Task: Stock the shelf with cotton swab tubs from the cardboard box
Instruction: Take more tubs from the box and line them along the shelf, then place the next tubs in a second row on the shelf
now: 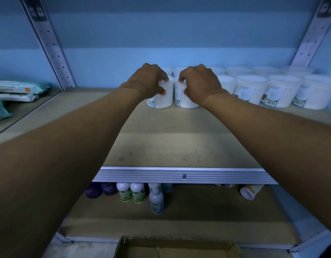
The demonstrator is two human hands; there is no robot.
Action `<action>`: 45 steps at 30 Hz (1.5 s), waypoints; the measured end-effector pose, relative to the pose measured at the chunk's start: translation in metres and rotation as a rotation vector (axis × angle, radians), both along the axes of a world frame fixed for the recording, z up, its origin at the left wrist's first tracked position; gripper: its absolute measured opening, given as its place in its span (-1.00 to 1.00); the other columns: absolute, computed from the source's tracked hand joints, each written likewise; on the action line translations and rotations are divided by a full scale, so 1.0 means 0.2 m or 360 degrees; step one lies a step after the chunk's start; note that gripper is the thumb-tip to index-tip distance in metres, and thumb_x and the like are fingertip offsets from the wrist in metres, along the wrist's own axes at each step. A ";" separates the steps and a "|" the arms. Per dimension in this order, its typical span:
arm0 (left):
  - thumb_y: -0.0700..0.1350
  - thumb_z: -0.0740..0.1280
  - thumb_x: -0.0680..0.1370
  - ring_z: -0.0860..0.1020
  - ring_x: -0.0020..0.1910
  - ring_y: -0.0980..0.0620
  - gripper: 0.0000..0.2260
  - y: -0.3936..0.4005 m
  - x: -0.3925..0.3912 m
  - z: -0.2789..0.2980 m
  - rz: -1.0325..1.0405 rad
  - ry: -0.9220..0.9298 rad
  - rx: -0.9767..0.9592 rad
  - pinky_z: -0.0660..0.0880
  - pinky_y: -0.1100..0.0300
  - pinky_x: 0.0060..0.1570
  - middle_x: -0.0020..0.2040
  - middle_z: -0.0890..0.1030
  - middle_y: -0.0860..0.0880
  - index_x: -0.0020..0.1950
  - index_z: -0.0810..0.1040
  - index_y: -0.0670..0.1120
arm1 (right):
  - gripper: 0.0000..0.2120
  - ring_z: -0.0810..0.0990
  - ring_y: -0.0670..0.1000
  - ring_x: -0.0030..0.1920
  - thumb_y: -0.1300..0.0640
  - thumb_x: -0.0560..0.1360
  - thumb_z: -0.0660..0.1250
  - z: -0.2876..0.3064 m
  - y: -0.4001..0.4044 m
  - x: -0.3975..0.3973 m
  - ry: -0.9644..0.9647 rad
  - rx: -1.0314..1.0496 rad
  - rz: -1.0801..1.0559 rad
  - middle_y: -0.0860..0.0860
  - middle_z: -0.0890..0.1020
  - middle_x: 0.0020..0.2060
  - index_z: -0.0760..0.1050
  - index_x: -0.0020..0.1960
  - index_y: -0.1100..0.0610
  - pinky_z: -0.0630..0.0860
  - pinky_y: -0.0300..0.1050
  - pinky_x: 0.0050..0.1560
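Risk of toppling: the two held tubs could be tipped if they are released unevenly, since each is gripped high, near its lid, and not around its body.
Risk of knocking: the neighbouring tubs [251,91] just beside the right hand could be nudged out of line by the wrist as it is drawn back.
Left hand [148,81]: stretched forward over the shelf [179,146], palm down, fingers and thumb curled round the top of the left tub [163,97].
Right hand [200,81]: stretched forward likewise, fingers and thumb pinched on the top of the right tub [182,99].
Held tubs: set upright and touching each other, deep on the shelf board, at the left end of the front row; whether their bases are fully down cannot be told.
Cardboard box [175,247]: seen below the shelf's front edge, its visible part bare.
Progress: judged well advanced, two rows of tubs being ranged along the back edge toward the right corner.
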State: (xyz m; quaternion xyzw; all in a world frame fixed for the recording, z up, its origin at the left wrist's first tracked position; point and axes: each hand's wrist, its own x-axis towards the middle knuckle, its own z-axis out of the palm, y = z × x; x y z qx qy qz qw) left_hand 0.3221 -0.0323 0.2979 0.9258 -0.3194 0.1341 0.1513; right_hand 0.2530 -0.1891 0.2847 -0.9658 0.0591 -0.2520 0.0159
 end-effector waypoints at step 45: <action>0.31 0.37 0.44 0.29 0.45 -0.09 -0.24 -1.21 -0.58 -0.06 -0.0581 -0.0123 0.0220 0.39 -0.05 0.32 0.52 0.27 0.00 0.53 0.26 0.00 | -0.08 0.39 0.20 0.39 -0.09 0.30 0.60 0.07 -1.30 -0.85 0.0499 0.0231 -0.0531 0.12 0.34 0.42 0.22 0.54 -0.10 0.41 0.05 0.34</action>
